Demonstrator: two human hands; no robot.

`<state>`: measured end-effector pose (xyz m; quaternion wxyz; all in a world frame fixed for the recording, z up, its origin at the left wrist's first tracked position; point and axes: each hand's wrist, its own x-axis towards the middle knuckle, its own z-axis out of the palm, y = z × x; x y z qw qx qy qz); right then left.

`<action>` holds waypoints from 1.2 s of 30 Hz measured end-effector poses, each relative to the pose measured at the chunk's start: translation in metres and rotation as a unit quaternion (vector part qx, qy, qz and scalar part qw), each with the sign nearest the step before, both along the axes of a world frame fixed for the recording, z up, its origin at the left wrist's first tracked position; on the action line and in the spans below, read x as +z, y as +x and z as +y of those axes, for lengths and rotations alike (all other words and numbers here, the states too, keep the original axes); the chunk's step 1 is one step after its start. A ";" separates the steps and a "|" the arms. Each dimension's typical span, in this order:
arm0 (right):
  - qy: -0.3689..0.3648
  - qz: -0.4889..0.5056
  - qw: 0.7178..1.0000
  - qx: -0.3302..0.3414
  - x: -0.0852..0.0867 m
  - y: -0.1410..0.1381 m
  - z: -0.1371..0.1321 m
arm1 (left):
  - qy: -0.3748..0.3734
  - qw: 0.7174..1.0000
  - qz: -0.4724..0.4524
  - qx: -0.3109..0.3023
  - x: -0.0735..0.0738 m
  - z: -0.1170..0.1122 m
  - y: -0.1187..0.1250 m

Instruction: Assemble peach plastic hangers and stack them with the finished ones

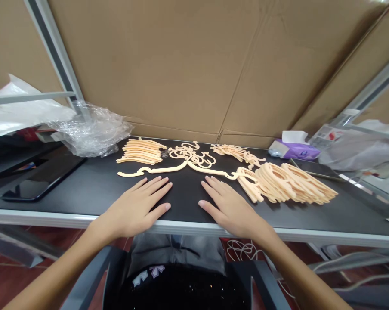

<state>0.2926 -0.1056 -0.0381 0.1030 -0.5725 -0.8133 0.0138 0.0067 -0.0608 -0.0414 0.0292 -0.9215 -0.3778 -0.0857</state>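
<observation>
Left hand [133, 211], right hand [231, 211], spread flat on black tabletop [84, 193]

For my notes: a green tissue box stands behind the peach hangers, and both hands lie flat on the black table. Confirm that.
The head view shows the tissue box purple, not green. It stands behind the peach hangers, and the left hand and right hand lie flat on the black table.
</observation>
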 end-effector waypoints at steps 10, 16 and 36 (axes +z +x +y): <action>0.018 0.017 1.000 0.002 -0.001 0.001 0.000 | -0.011 1.000 -0.013 0.001 0.001 0.000 0.001; 0.035 0.025 0.999 0.001 -0.001 0.001 0.001 | 0.005 1.000 -0.021 -0.009 0.009 -0.001 0.002; 0.060 0.048 0.997 0.007 -0.001 0.002 0.000 | 0.091 0.996 0.015 0.005 0.030 0.075 0.065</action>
